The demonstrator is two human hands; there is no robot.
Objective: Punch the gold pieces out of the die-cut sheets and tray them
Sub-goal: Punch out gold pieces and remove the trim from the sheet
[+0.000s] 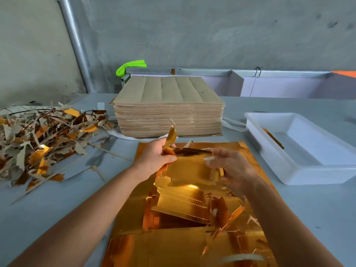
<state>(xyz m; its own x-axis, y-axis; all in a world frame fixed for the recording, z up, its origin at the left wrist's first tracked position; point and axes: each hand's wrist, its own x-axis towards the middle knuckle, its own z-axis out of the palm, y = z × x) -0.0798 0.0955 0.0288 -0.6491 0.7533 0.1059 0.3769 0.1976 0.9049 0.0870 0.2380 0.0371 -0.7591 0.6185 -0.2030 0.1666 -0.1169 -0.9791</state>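
Note:
A gold die-cut sheet lies flat on the table in front of me, with loosened gold pieces and torn strips on its middle. My left hand grips a bundle of gold scrap strips that stick up above the sheet. My right hand is blurred; its fingers pinch a small gold piece and touch the end of a dark gold strip running across to the left hand. A white tray stands to the right with one gold piece inside.
A thick stack of brown-backed sheets sits behind the gold sheet. A heap of brown and gold offcuts covers the table's left side. A metal rail with a green cloth runs along the wall.

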